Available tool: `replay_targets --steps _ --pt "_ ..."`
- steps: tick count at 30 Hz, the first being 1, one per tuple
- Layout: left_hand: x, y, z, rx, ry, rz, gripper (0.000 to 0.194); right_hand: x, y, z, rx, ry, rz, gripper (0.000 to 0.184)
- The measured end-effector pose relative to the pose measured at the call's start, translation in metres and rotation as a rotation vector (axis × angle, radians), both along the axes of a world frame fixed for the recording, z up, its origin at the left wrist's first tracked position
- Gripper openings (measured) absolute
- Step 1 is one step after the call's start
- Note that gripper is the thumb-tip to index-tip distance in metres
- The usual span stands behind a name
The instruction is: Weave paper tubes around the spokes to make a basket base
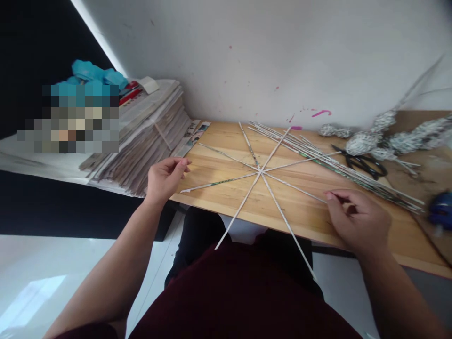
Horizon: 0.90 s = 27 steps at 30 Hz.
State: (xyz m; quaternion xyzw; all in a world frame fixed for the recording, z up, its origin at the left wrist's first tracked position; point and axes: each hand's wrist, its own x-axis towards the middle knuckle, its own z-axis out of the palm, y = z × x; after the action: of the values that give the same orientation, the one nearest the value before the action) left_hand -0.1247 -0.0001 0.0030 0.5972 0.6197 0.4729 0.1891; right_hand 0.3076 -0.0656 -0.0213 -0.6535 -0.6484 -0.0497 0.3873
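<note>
Several thin sticks of rolled newspaper cross in a star shape on the wooden table, spreading out like spokes. Two of the spokes reach past the near table edge toward my lap. At the right, my right hand pinches the outer end of one paper stick between thumb and forefinger. My left hand is at the table's left end, its fingers curled against the thumb with nothing seen in them. Just below and right of it lies the tip of a partly green spoke, apart from the fingers.
More rolled paper sticks lie in a bundle behind the star, beside black scissors. Woven paper pieces and a blue object are at the right. A tall newspaper stack stands left; a white wall rises behind.
</note>
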Motion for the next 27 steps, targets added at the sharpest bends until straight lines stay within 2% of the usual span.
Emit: replay_targets --steps 4,9,12,14,16,20,23,27 --pt "0.004 -0.004 -0.007 -0.034 0.077 -0.005 0.038 0.002 0.003 -0.005 0.028 -0.009 0.018 0.017" --pt "0.010 -0.010 -0.005 -0.048 0.187 -0.019 0.034 0.003 0.003 -0.007 0.017 0.011 0.004 0.015" --pt "0.013 -0.010 -0.005 -0.013 0.233 -0.073 0.032 0.002 0.003 -0.008 0.038 0.021 0.007 0.013" --pt "0.019 -0.007 -0.006 0.044 0.263 -0.155 0.030 0.002 0.003 -0.009 0.048 0.031 0.012 0.013" --pt "0.030 -0.004 -0.007 0.116 0.301 -0.293 0.028 0.001 0.004 -0.009 0.049 0.037 0.018 0.012" --pt "0.067 0.007 -0.008 0.242 0.480 -0.584 0.030 0.001 0.005 -0.011 0.027 0.032 0.034 0.011" --pt "0.096 0.020 -0.012 0.309 0.680 -0.661 0.036 0.002 0.006 -0.013 0.012 0.016 0.051 0.010" --pt "0.124 0.034 -0.016 0.309 0.859 -0.703 0.044 0.003 0.006 -0.014 0.006 -0.003 0.063 0.010"
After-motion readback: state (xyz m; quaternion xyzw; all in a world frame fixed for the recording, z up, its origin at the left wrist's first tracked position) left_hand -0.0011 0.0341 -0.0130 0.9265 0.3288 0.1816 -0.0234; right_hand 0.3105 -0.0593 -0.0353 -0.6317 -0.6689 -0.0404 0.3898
